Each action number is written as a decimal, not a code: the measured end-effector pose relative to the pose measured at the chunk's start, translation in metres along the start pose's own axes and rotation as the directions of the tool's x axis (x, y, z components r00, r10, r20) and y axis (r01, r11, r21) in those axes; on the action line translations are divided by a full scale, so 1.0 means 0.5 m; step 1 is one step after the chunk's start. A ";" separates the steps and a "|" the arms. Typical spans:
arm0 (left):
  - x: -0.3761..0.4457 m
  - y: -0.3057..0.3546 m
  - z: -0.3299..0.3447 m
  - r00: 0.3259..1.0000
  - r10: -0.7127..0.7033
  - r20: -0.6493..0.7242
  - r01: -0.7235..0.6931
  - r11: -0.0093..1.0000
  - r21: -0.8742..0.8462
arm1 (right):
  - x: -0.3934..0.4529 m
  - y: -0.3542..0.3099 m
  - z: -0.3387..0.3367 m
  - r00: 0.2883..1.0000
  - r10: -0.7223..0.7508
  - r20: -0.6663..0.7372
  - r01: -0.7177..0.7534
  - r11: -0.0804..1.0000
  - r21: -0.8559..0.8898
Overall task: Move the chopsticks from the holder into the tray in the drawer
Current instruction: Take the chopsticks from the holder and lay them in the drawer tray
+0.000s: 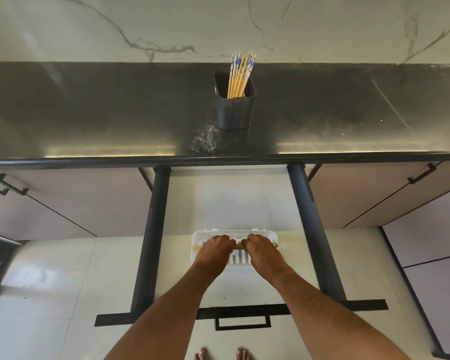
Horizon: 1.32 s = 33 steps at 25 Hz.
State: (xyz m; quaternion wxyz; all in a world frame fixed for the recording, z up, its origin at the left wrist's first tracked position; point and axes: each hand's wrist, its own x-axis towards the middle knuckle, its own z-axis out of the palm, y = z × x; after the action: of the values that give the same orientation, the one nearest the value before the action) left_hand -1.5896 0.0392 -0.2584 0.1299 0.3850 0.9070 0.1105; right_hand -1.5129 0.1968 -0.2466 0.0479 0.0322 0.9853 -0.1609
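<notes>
- Both hands are down in the open drawer [229,203], over the white tray [266,233]. The left hand [216,246] and right hand [260,246] each have fingers curled round a bunch of chopsticks [238,246] lying crosswise between them.
- Only a short yellow stretch shows in the gap between the two grips; one end pokes out left of the left hand and the other just right of the right hand.
- The step in hand looks like laying this bunch into the tray. To do it well, I would keep the sticks level and parallel to the tray's long side, lower until they rest on its floor, then loosen both grips together so neither end tips up.
- The ends beyond each grip should clear the tray's side walls before letting go; whether they already do is hidden by the hands.
- Lift the hands straight up afterwards, so the fingers do not drag the sticks out of line.
- Well beyond the grips, on the dark counter [115,113], the black holder [235,113] stands upright with more sticks [240,74] leaning in it, so the task is only partly done.
- Counts: one holder, one tray, one open drawer, two hands.
- Sticks in the holder: roughly eight to ten, too crowded to count exactly.
- Sticks in the grip: several, number hidden by the fingers.
</notes>
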 end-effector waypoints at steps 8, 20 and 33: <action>0.016 0.004 0.025 0.999 -0.032 -0.009 0.033 0.999 0.024 | 0.004 0.024 0.027 1.000 -0.007 0.017 0.007 1.000 -0.023; 0.014 -0.046 0.040 0.991 -0.133 -0.026 0.133 0.991 0.006 | 0.026 0.020 0.018 0.994 0.088 0.068 -0.077 0.986 -0.150; 0.019 -0.048 0.033 0.984 -0.179 -0.002 0.179 0.983 0.048 | 0.055 0.013 0.030 0.985 0.095 0.143 -0.080 0.991 -0.107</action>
State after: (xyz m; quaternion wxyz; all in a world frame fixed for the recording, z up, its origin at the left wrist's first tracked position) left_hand -1.6067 0.0317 -0.2826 0.1309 0.3051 0.9402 0.0762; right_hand -1.5387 0.1996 -0.2655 0.1295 0.0608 0.9835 -0.1109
